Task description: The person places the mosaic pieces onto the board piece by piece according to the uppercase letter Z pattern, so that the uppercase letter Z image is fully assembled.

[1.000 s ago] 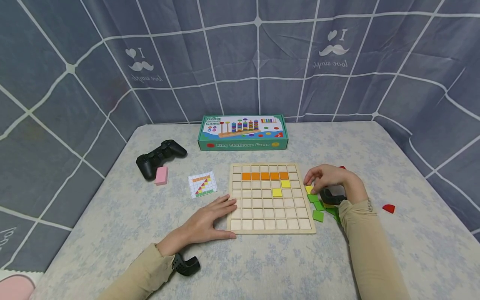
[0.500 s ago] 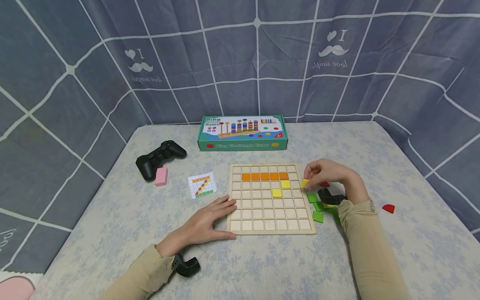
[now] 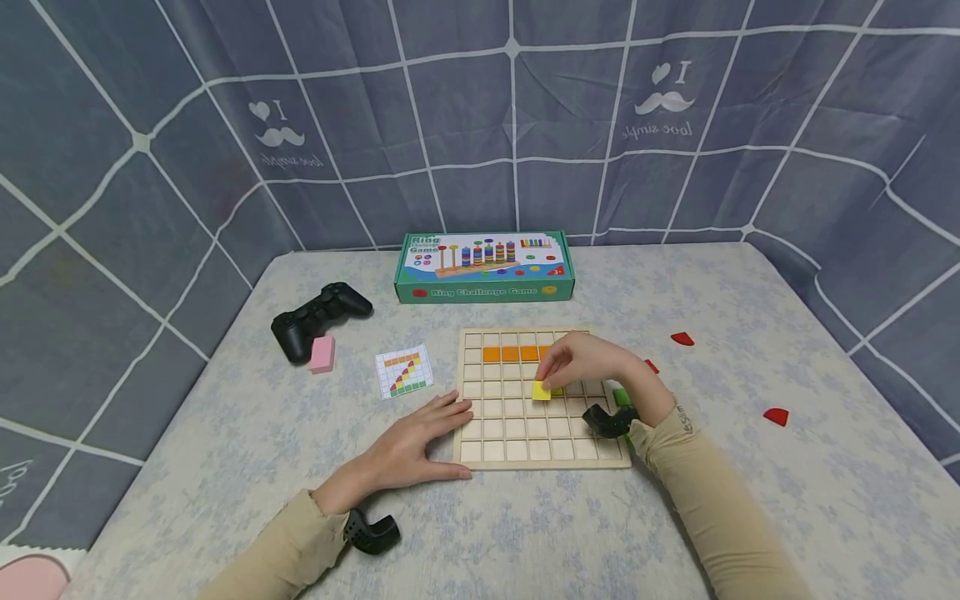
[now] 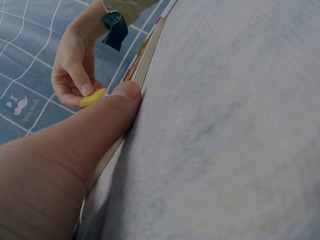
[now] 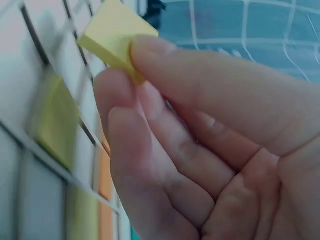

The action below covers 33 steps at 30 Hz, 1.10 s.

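Note:
Between thumb and fingertips my right hand (image 3: 588,364) pinches a square yellow tile (image 5: 112,37), held over the wooden grid board (image 3: 493,451). In the head view that yellow tile covers part of the board's middle rows. A row of orange tiles (image 3: 510,354) fills cells near the board's far edge, its right end hidden by the hand. Another yellow tile (image 5: 57,122) sits in a cell in the right wrist view. My left hand (image 3: 408,442) lies with fingers spread at the board's left edge, its thumb and fingertips touching the frame.
Left of the board lies a pattern card (image 3: 405,371). Farther left are a black game controller (image 3: 321,321) and a pink block (image 3: 322,353). A green game box (image 3: 483,268) stands behind. Green tiles (image 3: 622,397) and red pieces (image 3: 776,416) lie to the right.
My right hand has picked up a yellow tile from the pile at the right and carried it left over the board. The left hand stays in place.

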### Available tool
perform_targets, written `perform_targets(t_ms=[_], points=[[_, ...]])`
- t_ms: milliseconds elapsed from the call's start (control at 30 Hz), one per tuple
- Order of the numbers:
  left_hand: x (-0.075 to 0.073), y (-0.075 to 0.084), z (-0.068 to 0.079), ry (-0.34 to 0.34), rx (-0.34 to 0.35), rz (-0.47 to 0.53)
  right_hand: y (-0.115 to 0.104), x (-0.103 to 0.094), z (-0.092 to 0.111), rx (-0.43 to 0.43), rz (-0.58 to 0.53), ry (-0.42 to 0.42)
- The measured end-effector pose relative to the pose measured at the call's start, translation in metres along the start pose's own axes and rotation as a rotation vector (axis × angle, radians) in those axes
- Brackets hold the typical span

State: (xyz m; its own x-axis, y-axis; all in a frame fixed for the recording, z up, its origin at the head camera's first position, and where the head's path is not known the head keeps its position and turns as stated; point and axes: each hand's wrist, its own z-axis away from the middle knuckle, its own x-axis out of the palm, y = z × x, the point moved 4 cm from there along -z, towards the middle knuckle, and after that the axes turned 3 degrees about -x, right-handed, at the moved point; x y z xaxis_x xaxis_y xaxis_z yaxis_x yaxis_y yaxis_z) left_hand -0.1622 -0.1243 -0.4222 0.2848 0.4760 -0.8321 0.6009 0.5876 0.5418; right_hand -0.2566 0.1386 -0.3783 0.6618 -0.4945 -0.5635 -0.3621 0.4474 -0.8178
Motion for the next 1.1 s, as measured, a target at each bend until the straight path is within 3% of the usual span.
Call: perform_targets(t_ms=[233, 500, 667, 833, 1100], points=[[0.000, 0.000, 0.000, 0.001, 0.001, 0.002, -0.005, 0.018, -0.009, 0.060, 0.109, -0.030], [0.000, 0.000, 0.000, 0.003, 0.002, 0.001, -0.011, 0.019, -0.009, 0.074, 0.228, 0.004], [0.001, -0.001, 0.000, -0.002, 0.001, 0.000, -0.012, 0.001, 0.001, 0.060, 0.194, 0.073], [0.000, 0.000, 0.000, -0.009, -0.002, -0.001, -0.012, -0.028, 0.024, 0.053, 0.116, 0.156], [0.000, 0.000, 0.000, -0.007, 0.000, 0.000, 0.007, -0.058, 0.063, 0.121, 0.093, 0.281]])
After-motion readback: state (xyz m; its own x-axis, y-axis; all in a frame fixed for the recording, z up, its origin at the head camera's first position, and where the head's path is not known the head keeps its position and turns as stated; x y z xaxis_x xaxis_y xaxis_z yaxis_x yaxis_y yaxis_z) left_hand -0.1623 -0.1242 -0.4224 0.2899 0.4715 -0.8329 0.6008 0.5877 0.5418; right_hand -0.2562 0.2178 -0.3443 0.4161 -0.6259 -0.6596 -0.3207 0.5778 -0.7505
